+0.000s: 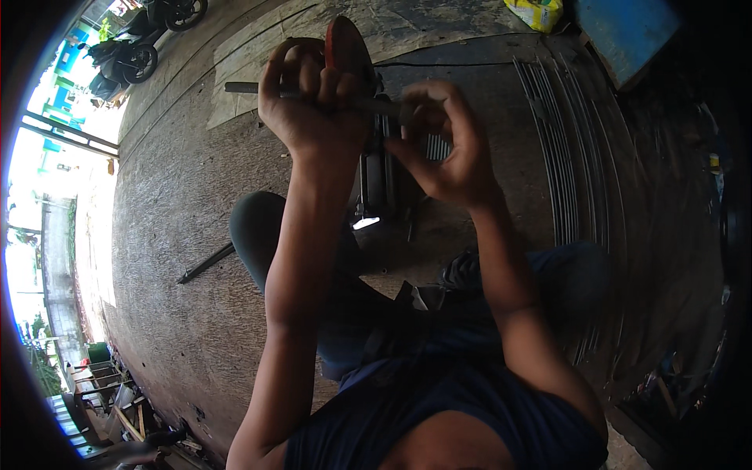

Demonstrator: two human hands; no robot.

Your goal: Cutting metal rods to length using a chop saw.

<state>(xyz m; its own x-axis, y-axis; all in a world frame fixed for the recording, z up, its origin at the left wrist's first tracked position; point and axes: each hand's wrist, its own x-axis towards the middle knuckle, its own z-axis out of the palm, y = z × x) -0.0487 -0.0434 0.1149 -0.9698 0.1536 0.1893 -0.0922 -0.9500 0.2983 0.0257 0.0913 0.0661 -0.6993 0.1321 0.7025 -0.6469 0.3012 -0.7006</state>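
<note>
A dark metal rod (241,88) lies crosswise in front of me, at the top middle of the view. My left hand (317,121) is closed round it, fingers curled over the top, and one end sticks out to the left. At the rod's right end my right hand (458,153) is bent, its thumb and fingers curled about a thicker end piece (405,113). Just beyond and below my hands stands a cut-off saw with a red round guard (332,47) and a dark narrow base (379,176). My left hand partly hides the saw.
Several long thin metal rods (552,149) lie on the floor to the right. A dark bar (205,263) lies by my left knee. Further off are a blue panel (627,35), a yellow bag (536,12) and parked motorcycles (129,59). Clutter fills the lower left.
</note>
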